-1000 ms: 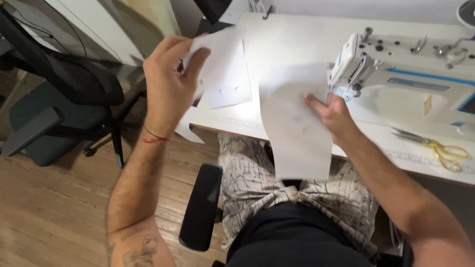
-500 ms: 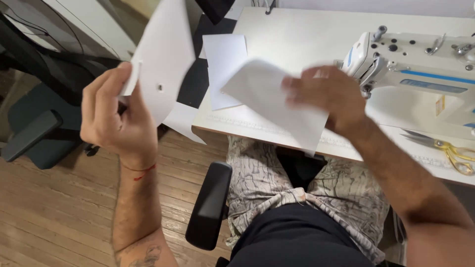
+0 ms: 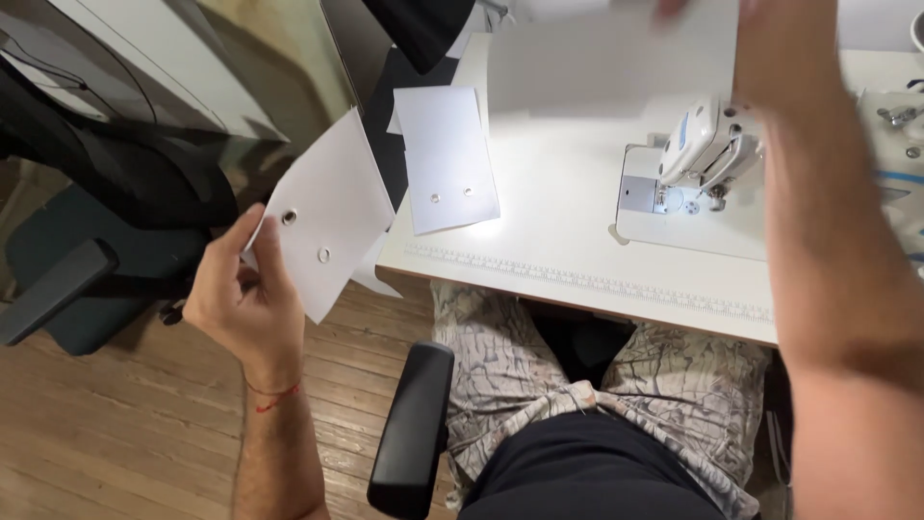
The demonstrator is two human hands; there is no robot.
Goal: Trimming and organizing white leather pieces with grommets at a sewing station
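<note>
My left hand [image 3: 245, 308] is out over the floor, left of the table, pinching the lower corner of a white fabric piece [image 3: 332, 217] that has two metal eyelets. My right hand [image 3: 770, 48] is raised at the far side of the table, blurred by motion. It grips a larger pale sheet [image 3: 606, 67] that hangs above the tabletop. A second white piece with two eyelets [image 3: 448, 159] lies flat on the table's left end, between my two hands.
A white sewing machine [image 3: 707, 144] stands on the white table [image 3: 577, 250], just under my right forearm. Black fabric [image 3: 414, 29] hangs off the table's far left corner. A dark office chair [image 3: 87, 241] stands at left, and my own chair's armrest [image 3: 414, 433] is beside my lap.
My left hand has lowered and turned the eyelet piece, so both eyelets now face me. My right hand has carried the pale sheet up and away toward the table's far side.
</note>
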